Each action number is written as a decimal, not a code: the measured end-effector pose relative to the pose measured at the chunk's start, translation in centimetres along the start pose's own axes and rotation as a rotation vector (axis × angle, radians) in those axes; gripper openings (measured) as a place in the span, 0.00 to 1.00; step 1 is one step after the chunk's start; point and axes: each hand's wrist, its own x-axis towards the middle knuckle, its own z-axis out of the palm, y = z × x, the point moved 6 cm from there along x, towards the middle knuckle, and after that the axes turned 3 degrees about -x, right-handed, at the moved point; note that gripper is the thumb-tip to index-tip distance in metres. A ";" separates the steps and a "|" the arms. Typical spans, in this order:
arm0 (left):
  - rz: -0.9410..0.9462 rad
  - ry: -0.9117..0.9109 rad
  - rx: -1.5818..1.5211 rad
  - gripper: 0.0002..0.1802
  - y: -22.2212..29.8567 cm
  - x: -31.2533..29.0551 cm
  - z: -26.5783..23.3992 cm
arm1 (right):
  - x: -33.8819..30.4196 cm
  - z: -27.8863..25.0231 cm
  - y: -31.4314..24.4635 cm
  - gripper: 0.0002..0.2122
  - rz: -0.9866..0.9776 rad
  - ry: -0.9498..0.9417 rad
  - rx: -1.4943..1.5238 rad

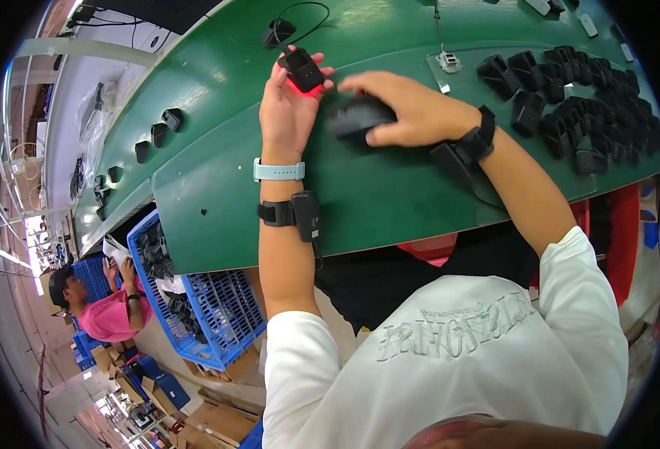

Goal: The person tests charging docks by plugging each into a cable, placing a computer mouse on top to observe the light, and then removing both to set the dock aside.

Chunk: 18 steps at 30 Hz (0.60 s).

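My left hand is turned palm up over the green table, fingers curled round a small black box-shaped device. A thin black cable runs from the top of that device, and red light glows on the palm and fingertips beneath it. Just to the right, my right hand grips a larger dark, rounded black object from above. Motion blurs both hand and object, so the exact kind is unclear. The two held things are close but apart. Beyond the left fingertips lies another black piece beside the looping cable.
Many black housings crowd the table's right side. A small white connector block hangs on a cable at the far middle. Several black pieces sit at left. Below the edge stands a blue crate; a co-worker in pink is beyond it.
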 end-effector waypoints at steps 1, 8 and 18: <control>-0.006 -0.004 -0.007 0.21 -0.2 -0.1 0.6 | 0.0 -0.9 1.0 0.36 0.068 0.122 0.168; 0.105 -0.001 0.344 0.32 -0.4 -1.2 3.3 | 0.0 -3.0 4.2 0.28 0.212 0.448 0.999; 0.127 -0.007 0.600 0.34 -0.9 -1.6 4.0 | 0.0 -2.9 4.9 0.28 0.243 0.499 0.950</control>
